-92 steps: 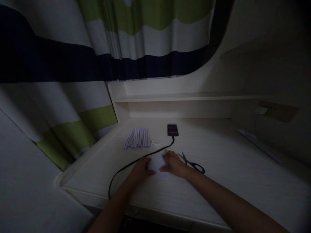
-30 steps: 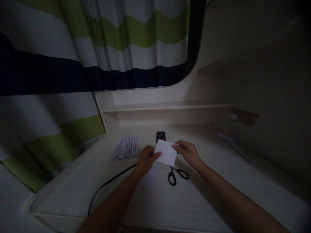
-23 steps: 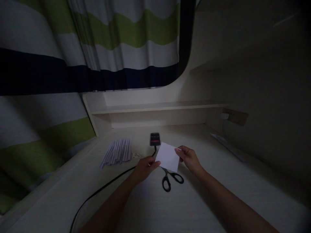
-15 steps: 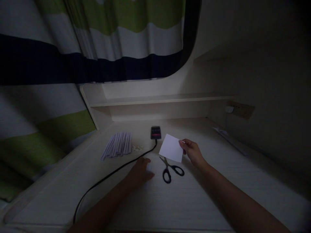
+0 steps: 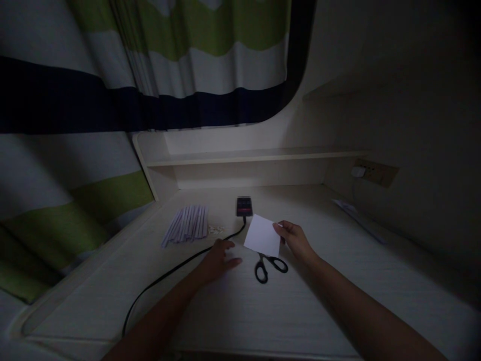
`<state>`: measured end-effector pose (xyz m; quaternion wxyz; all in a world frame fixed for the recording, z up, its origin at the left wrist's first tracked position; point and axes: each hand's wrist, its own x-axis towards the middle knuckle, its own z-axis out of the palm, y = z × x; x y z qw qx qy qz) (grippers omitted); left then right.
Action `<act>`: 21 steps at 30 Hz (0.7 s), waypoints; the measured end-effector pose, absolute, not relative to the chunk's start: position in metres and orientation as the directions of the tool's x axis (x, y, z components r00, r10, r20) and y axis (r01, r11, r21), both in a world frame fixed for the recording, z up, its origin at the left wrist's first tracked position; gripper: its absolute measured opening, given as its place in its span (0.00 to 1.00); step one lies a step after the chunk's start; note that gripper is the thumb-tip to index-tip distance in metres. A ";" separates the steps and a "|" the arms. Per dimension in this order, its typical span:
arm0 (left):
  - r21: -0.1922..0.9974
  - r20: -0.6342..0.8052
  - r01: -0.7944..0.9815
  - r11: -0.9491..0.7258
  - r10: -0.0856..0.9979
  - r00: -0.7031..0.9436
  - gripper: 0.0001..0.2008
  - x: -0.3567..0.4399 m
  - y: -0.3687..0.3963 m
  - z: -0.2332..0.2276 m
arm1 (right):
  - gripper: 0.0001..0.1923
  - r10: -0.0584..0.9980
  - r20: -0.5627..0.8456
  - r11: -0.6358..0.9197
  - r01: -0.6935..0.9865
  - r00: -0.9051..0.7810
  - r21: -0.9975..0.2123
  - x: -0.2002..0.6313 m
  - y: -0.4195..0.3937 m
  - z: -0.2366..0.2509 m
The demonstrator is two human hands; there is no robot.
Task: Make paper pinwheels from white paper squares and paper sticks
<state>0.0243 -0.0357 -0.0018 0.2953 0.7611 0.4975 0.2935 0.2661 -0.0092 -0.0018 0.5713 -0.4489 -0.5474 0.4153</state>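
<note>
A square sheet of white paper (image 5: 262, 234) is pinched at its right edge between the thumb and fingers of my right hand (image 5: 293, 238). Below it lies a pair of black-handled scissors (image 5: 271, 265), its blades hidden under the paper. My left hand (image 5: 218, 260) hovers or rests low over the table beside the black cable, thumb and fingers apart, holding nothing I can see. To the left, a row of thin rolled paper sticks (image 5: 188, 224) lies side by side. Small pale bits (image 5: 216, 229) are scattered just right of the sticks.
A small dark device (image 5: 244, 206) with a black cable (image 5: 169, 274) sits at the table's middle. A long pale strip (image 5: 358, 220) lies along the right wall, below a socket with a plug (image 5: 358, 172). Behind runs a shelf (image 5: 244, 159); a striped curtain (image 5: 225, 70) hangs at upper left.
The paper has come slightly down and left in my right hand, covering the scissors' blades. My left hand's fingers remain apart. The whole view has shifted a little.
</note>
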 end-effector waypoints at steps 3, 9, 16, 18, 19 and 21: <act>0.924 0.057 0.325 -0.202 0.913 0.405 0.19 0.047 -0.033 0.020 | 0.17 0.969 0.244 0.243 0.019 0.032 -0.970 0.258 -0.016 0.002; 0.988 -0.099 0.151 0.022 0.845 0.525 0.17 0.075 -0.031 0.023 | 0.19 0.976 0.218 0.218 0.020 -0.009 -0.976 0.249 -0.022 -0.002; 0.995 -0.042 0.092 0.027 0.984 0.173 0.15 0.053 -0.008 0.003 | 0.19 0.946 0.282 0.317 0.645 -0.161 -0.696 0.257 -0.026 -0.002; 0.999 -0.015 0.046 0.013 0.999 0.039 0.15 0.045 -0.001 0.001 | 0.14 0.926 0.246 0.373 0.799 -0.287 -0.472 0.258 -0.031 0.001; 1.000 -0.012 0.018 0.012 1.000 -0.015 0.15 0.042 0.002 0.001 | 0.12 0.917 0.221 0.396 0.835 -0.333 -0.383 0.258 -0.034 0.001; 0.999 -0.020 -0.042 0.016 0.996 -0.092 0.16 0.039 0.005 -0.001 | 0.09 0.905 0.169 0.424 0.859 -0.391 -0.287 0.257 -0.039 0.002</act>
